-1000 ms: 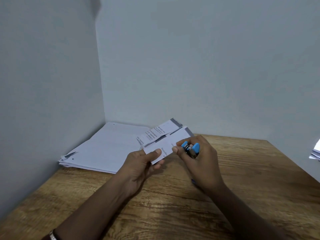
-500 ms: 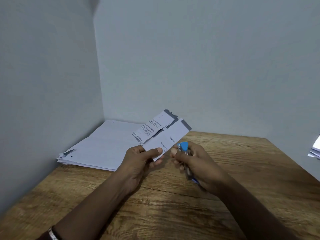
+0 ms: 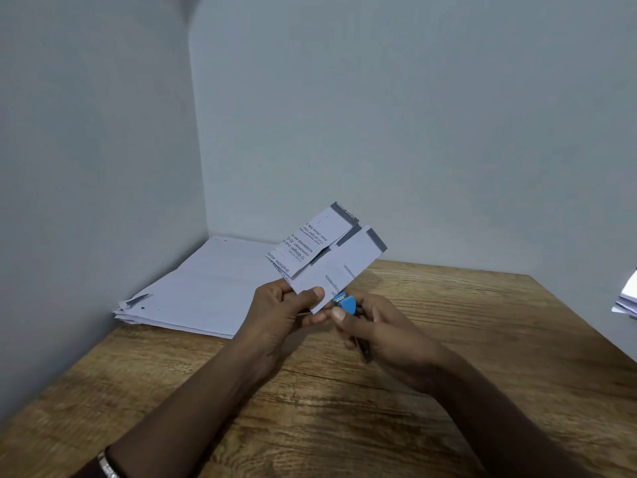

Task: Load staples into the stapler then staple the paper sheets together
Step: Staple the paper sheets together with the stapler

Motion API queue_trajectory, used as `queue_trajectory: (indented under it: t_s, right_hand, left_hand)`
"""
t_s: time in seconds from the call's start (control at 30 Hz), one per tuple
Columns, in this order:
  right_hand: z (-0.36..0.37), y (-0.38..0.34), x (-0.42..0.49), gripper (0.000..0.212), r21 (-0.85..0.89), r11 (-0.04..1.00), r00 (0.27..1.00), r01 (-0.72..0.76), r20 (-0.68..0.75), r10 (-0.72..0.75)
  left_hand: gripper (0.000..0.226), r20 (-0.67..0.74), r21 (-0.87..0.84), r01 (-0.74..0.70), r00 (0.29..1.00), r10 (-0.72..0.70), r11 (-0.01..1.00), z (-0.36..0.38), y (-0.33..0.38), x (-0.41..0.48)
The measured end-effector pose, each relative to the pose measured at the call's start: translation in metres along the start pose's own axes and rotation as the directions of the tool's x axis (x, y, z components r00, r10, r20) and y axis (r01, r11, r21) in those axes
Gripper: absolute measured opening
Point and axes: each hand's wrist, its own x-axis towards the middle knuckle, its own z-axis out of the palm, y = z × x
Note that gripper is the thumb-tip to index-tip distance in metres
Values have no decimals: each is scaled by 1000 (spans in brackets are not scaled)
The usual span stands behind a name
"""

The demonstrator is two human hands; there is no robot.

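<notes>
Lifted higher: printed paper slips (image 3: 348,263), pinched in left hand (image 3: 275,312). Blue stapler (image 3: 347,305), gripped by right hand (image 3: 386,329), now at slips' lower corner; likely stapling next.

Two hands (image 3: 275,315) (image 3: 386,336), one stapler (image 3: 346,304), at least two printed paper slips (image 3: 344,267), two paper stacks (image 3: 206,288) (image 3: 628,300), one table (image 3: 448,391)

It is looking like an office corner: a wooden desk (image 3: 482,339) is sitting against plain pale walls (image 3: 379,115), a stack of paper (image 3: 206,288) is lying on it, and more sheets (image 3: 625,298) are showing at the right edge.
</notes>
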Motion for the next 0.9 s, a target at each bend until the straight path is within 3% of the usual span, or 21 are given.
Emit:
queue_trajectory:
  t_s: [0.13, 0.23, 0.33, 0.53, 0.9]
  right_hand:
    - [-3, 0, -1, 22, -15, 996, 996, 90, -12, -91]
    - [-6, 2, 2, 22, 0, 991, 986, 132, -103, -131]
    - [-10, 7, 5, 40, 86, 989, 978, 124, -180, -107]
    - [-14, 14, 9, 52, 182, 979, 974, 88, -220, -46]
    - [-11, 9, 6, 37, 272, 960, 973, 63, -230, 1]
  left_hand:
    - [25, 5, 9, -35, 999, 35, 999, -2, 0, 0]
    - [25, 21, 35, -38, 999, 37, 999, -4, -2, 0]
    - [27, 30, 65, -52, 998, 50, 997, -2, -3, 0]
    - [25, 35, 174, -123, 992, 118, 977, 3, 0, -3]
    - [24, 29, 213, -144, 990, 141, 966, 5, 3, -6]
